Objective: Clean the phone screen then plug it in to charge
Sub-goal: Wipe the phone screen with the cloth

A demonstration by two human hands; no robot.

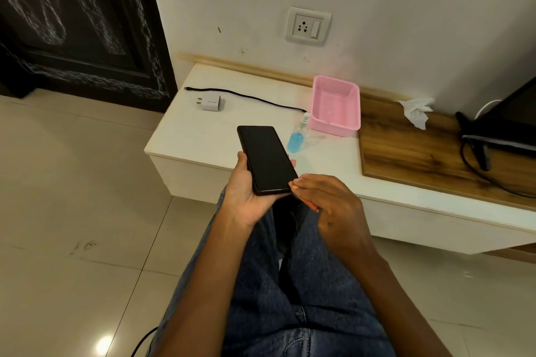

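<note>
A black phone (266,158) with a dark screen lies face up in my left hand (243,197), held over the front edge of the low white cabinet (203,136). My right hand (330,206) is beside the phone's near right corner, fingertips touching its edge and holding nothing. A white charger adapter (210,102) and a black cable (249,97) lie apart on the cabinet top. A small spray bottle of blue liquid (298,138) lies on its side by the phone. A crumpled white tissue (416,111) rests on the wooden section. A wall socket (307,26) is above the cabinet.
An empty pink plastic basket (335,107) stands next to the bottle. A dark screen with black cords (499,130) occupies the right end of the wooden top (406,151). A dark carved door (78,23) is at the left, tiled floor (72,211) below. My jeans-clad legs fill the foreground.
</note>
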